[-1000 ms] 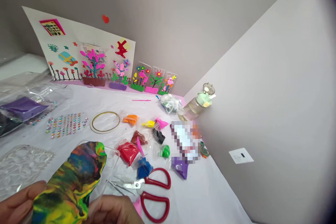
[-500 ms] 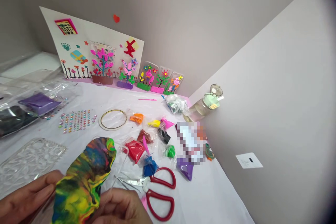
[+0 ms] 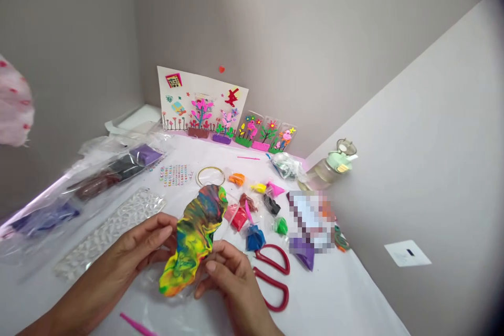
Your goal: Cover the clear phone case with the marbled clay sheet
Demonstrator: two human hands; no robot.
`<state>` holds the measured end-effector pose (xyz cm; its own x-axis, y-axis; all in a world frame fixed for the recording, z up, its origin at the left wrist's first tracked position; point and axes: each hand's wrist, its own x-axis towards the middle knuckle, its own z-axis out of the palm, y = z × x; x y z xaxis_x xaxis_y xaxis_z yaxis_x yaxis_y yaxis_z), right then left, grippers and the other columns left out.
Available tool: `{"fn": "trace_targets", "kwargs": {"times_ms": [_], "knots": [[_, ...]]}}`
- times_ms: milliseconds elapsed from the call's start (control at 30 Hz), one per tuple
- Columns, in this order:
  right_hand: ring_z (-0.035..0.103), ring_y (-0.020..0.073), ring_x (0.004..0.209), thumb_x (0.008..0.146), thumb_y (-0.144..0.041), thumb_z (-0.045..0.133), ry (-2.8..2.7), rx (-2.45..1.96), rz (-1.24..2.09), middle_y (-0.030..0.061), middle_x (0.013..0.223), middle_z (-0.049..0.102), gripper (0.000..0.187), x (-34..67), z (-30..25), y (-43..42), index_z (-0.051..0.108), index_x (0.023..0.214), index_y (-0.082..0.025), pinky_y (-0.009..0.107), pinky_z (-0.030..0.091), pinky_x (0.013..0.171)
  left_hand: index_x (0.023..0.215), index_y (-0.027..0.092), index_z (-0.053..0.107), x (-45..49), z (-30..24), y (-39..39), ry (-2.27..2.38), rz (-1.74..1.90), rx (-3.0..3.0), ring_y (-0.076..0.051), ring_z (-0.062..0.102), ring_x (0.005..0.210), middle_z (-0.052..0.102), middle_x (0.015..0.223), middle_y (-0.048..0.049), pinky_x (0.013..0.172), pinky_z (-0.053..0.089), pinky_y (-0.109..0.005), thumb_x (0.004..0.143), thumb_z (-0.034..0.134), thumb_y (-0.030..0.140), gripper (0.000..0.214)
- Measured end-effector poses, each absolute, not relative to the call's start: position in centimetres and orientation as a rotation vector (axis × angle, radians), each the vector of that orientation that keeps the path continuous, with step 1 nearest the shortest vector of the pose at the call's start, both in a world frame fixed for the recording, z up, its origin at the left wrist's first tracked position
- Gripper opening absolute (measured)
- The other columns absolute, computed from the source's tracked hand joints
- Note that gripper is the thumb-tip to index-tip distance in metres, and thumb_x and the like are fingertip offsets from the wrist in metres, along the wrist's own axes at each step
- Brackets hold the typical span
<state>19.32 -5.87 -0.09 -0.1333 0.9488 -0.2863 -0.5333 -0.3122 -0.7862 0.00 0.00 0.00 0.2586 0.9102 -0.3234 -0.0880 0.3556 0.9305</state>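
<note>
A strip of marbled modelling clay (image 3: pixel 192 244), swirled in yellow, green, blue, red and black, is spread on a clear plastic piece like a phone case (image 3: pixel 232 205). My left hand (image 3: pixel 151 241) pinches its left edge between thumb and fingers. From the lower right, my right hand (image 3: pixel 230 273) grips the opposite edge, fingers bent. The clay slants, its yellow end towards me. Just right of my right hand lie red-handled scissors (image 3: pixel 281 296), their blades mostly hidden. A pink modelling tool (image 3: pixel 136 324) rests near the front.
Small bags of clay, including blue (image 3: pixel 255 238), green (image 3: pixel 281 226) and purple (image 3: pixel 303 253), lie beyond my hands. A clear textured sheet (image 3: pixel 114 226) is at left. Gem stickers (image 3: pixel 176 175), a hoop (image 3: pixel 200 174), a water bottle (image 3: pixel 325 172) and clay-decorated panels (image 3: pixel 250 128) stand or lie farther back.
My view has pulled back and turned left, so more of both hands and the left table side shows. Both hands still hold the clay-covered piece.
</note>
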Motion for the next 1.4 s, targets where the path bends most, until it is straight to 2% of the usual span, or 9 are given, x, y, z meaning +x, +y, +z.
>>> {"fn": "trace_targets", "kwargs": {"times_ms": [167, 300, 433, 500, 667, 867, 1067, 1267, 1400], "knots": [[0.067, 0.0143, 0.069, 0.076, -0.037, 0.086, -0.735, -0.948, 1.766, 0.007, 0.085, 0.077, 0.033, 18.6, 1.5, -6.1, 0.08, 0.098, -0.014, 0.021, 0.05, 0.059, 0.105, 0.024, 0.074, -0.1, -0.2, 0.0, 0.934, 0.824, 0.978, -0.022, 0.068, 0.092, 0.071, 0.087, -0.0011, 0.083, 0.056, -0.028, 0.092, 0.068, 0.048, 0.028], [0.069, 0.015, 0.079, 0.077, -0.035, 0.085, -0.714, -1.002, 1.751, 0.0078, 0.093, 0.078, 0.031, 18.2, 2.6, -6.4, 0.08, 0.101, -0.014, 0.022, 0.053, 0.067, 0.112, 0.025, 0.07, -0.1, -0.2, -0.3, 0.922, 0.854, 1.074, -0.023, 0.068, 0.099, 0.073, 0.101, -0.0035, 0.092, 0.054, -0.031, 0.096, 0.058, 0.057, 0.038], [0.067, 0.0142, 0.081, 0.075, -0.034, 0.087, -0.627, -1.04, 1.679, 0.0062, 0.095, 0.078, 0.032, 17.7, 3.1, -6.4, 0.081, 0.101, -0.017, 0.022, 0.055, 0.069, 0.123, 0.025, 0.062, 0.2, -0.6, -0.4, 0.961, 0.841, 1.147, -0.03, 0.065, 0.115, 0.072, 0.113, -0.007, 0.094, 0.053, -0.035, 0.075, 0.084, 0.05, 0.059], [0.067, 0.0144, 0.082, 0.075, -0.034, 0.087, -0.63, -1.034, 1.652, 0.006, 0.097, 0.078, 0.033, 17.3, 2.7, -6.3, 0.081, 0.103, -0.017, 0.022, 0.056, 0.07, 0.124, 0.024, 0.061, 0.2, -0.7, -0.5, 0.98, 0.862, 1.158, -0.03, 0.064, 0.116, 0.071, 0.113, -0.0076, 0.095, 0.052, -0.036, 0.07, 0.087, 0.044, 0.063], [0.066, 0.0161, 0.085, 0.075, -0.035, 0.088, -0.655, -0.995, 1.605, 0.0051, 0.096, 0.078, 0.03, 16.4, 0.8, -6.0, 0.082, 0.1, -0.019, 0.025, 0.056, 0.073, 0.119, 0.025, 0.063, 0.2, -0.2, -0.7, 1.016, 0.907, 1.104, -0.027, 0.068, 0.106, 0.071, 0.103, -0.0043, 0.085, 0.054, -0.032, 0.078, 0.08, 0.04, 0.047], [0.068, 0.0165, 0.079, 0.07, -0.034, 0.091, -0.592, -1.017, 1.642, 0.0052, 0.09, 0.079, 0.028, 17.0, -0.4, -5.9, 0.083, 0.091, -0.018, 0.027, 0.056, 0.074, 0.088, 0.022, 0.069, 0.2, -0.5, -0.4, 0.99, 0.849, 1.111, -0.023, 0.069, 0.086, 0.073, 0.086, -0.0015, 0.076, 0.052, -0.029, 0.081, 0.077, 0.042, 0.023], [0.069, 0.0185, 0.083, 0.072, -0.037, 0.09, -0.584, -1.042, 1.65, 0.0059, 0.092, 0.08, 0.029, 16.7, -0.5, -6.2, 0.083, 0.095, -0.02, 0.029, 0.056, 0.078, 0.099, 0.025, 0.072, 0.2, -0.9, 0.0, 1.064, 0.856, 1.198, -0.027, 0.067, 0.106, 0.074, 0.102, -0.0013, 0.09, 0.05, -0.03, 0.071, 0.085, 0.037, 0.033], [0.07, 0.018, 0.079, 0.072, -0.037, 0.091, -0.574, -1.071, 1.659, 0.0041, 0.082, 0.079, 0.024, 16.5, -1.0, -6.5, 0.083, 0.088, -0.021, 0.028, 0.054, 0.077, 0.077, 0.023, 0.064, -0.1, -0.6, -0.4, 1.086, 0.798, 1.213, -0.019, 0.062, 0.07, 0.067, 0.069, 0.0027, 0.06, 0.044, -0.024, 0.078, 0.076, 0.035, 0.017], [0.07, 0.0175, 0.076, 0.071, -0.036, 0.091, -0.567, -1.072, 1.662, 0.0041, 0.084, 0.08, 0.025, 16.5, -0.9, -6.4, 0.084, 0.089, -0.021, 0.03, 0.055, 0.079, 0.079, 0.023, 0.066, -0.1, -0.5, -0.2, 1.053, 0.77, 1.169, -0.018, 0.06, 0.064, 0.067, 0.069, 0.0023, 0.059, 0.043, -0.025, 0.079, 0.074, 0.039, 0.018]]}}
